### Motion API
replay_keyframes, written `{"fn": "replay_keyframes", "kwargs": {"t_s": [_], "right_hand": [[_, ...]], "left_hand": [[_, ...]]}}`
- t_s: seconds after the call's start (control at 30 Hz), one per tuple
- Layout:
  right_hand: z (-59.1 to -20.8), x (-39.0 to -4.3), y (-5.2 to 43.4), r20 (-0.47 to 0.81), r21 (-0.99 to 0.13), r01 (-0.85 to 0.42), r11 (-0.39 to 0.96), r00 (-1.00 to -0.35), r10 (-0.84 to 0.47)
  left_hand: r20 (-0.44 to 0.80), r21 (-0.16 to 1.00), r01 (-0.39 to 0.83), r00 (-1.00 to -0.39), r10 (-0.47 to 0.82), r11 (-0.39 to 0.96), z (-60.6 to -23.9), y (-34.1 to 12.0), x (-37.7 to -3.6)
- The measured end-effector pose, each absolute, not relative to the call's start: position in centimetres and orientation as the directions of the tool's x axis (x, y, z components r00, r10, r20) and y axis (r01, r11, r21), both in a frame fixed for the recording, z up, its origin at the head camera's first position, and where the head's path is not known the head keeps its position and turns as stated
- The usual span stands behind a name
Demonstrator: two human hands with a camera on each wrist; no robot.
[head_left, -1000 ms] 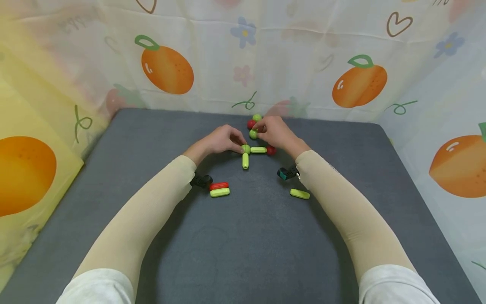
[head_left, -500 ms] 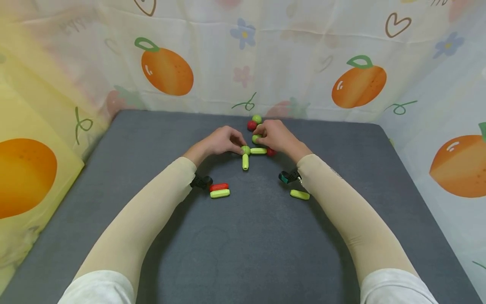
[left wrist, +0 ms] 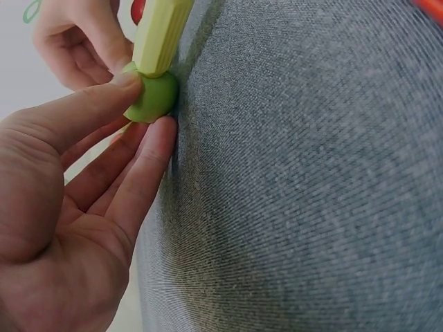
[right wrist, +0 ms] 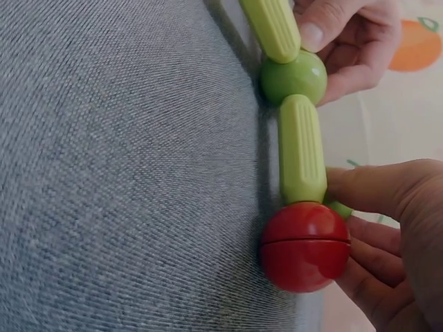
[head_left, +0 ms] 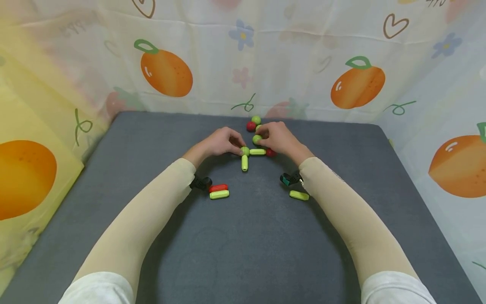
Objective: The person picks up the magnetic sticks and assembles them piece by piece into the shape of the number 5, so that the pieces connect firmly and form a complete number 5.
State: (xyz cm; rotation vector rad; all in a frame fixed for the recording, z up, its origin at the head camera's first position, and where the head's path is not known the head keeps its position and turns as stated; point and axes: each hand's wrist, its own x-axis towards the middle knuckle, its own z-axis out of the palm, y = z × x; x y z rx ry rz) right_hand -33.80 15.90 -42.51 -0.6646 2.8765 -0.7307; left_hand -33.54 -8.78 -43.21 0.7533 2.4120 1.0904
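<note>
Head view: near the table's (head_left: pixel 243 253) far edge, my left hand (head_left: pixel 222 141) pinches the green joint ball (head_left: pixel 245 151), which bears two yellow-green sticks (head_left: pixel 257 152); my right hand (head_left: pixel 280 138) pinches a second green ball (head_left: pixel 257 139) just beyond one stick. Left wrist view: my left fingers (left wrist: pixel 147 166) are closed to the joint ball's width. Right wrist view: a red ball (right wrist: pixel 305 247) caps one stick; second green ball mostly hidden.

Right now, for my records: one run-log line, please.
left hand: pinches joined green ball; right hand: pinches another green ball; red stick: on table
</note>
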Motion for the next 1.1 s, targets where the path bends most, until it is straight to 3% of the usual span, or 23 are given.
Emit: {"fn": "replay_keyframes", "kwargs": {"t_s": [0.37,1.1], "right_hand": [[-41.5,-31.9,17.5,0.109,-0.602,-0.343,0.721,-0.93,-0.352],[-41.6,-26.3,17.6,0.148,-0.695,-0.371,0.615,-0.912,-0.383]], "left_hand": [[-0.125,0.774,0.309,-0.781,0.612,0.553,-43.4,-8.7,-33.5],[-0.119,0.782,0.311,-0.776,0.62,0.54,-43.3,-8.9,-33.6]]}}
